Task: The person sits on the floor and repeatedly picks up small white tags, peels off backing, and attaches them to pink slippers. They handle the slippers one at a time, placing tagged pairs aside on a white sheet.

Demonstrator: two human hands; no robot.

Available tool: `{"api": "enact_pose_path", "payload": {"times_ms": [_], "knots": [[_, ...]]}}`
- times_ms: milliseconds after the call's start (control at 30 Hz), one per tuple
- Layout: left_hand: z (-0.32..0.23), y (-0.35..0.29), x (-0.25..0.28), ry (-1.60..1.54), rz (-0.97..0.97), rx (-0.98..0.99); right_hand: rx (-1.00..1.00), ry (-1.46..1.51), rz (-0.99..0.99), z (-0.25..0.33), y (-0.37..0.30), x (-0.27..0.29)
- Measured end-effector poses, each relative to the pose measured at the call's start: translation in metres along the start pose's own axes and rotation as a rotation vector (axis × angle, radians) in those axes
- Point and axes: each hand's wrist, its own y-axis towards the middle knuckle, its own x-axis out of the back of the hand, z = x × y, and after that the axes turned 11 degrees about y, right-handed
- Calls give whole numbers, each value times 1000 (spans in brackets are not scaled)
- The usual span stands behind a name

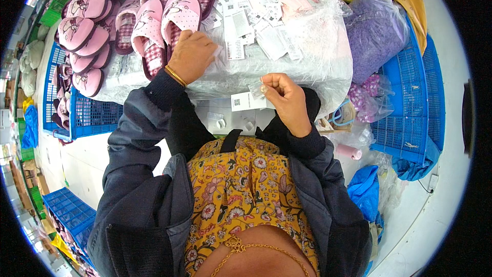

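Note:
My left hand [192,55] is closed at the near end of a pink slipper [180,16] with a checked insole. Its bent fingers overlap the slipper's edge, and whatever they grip is hidden. Closer to my body, my right hand [288,103] pinches a white paper tag [247,101] with a printed square on it between thumb and fingers. The tag hangs just off the table's front edge, above my lap. More pink slippers [148,23] lie beside the left hand. Loose white tags [238,23] are spread over the plastic-covered table [266,69] beyond both hands.
Stacked slippers [84,33] fill the table's left end, near a blue crate [97,118]. At right, a bagged purple bundle [376,33] leans by blue crates [410,102]. A pink thread spool [348,152] and a blue bag [365,187] lie below.

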Motion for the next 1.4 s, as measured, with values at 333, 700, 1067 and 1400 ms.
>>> {"api": "enact_pose_path", "payload": {"times_ms": [333, 700, 1067, 1400], "knots": [[-12, 21, -8, -85, -135, 154, 14, 7, 5, 0, 0, 2], [-51, 66, -9, -256, -291, 209, -2, 15, -14, 3, -3, -1], [-39, 63, -6, -575, -560, 535, 4, 17, -31, 2, -3, 0], [-51, 34, 19, -1556, -206, 826, 186, -103, -44, 30, 21, -9]]}}
